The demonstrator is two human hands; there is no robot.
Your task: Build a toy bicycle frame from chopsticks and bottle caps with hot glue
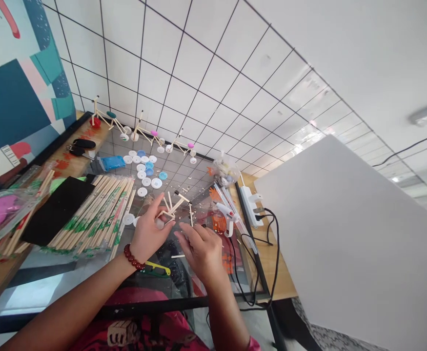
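Observation:
Between the thumb and fingers of my left hand point(149, 236) is a small frame of wooden sticks point(176, 204) with dark tips on its upper bar. A beaded bracelet point(133, 257) circles that wrist. Just right of the frame is my right hand point(202, 246), its fingers curled in and thumb near the index finger; whatever they may hold is hidden. Loose stick pieces and crumbs lie on the glass around both hands. A white glue gun point(228, 212) rests to the right. Below my left hand lies a yellow-green cutter point(156, 269).
Wrapped chopsticks point(92, 214) and a black sheet point(57, 209) lie left. White and blue plastic discs point(146, 182) spread behind my hands. Several small stick bicycles point(143, 131) stand along the tiled wall. A power strip point(250, 204) with cables sits at the right edge.

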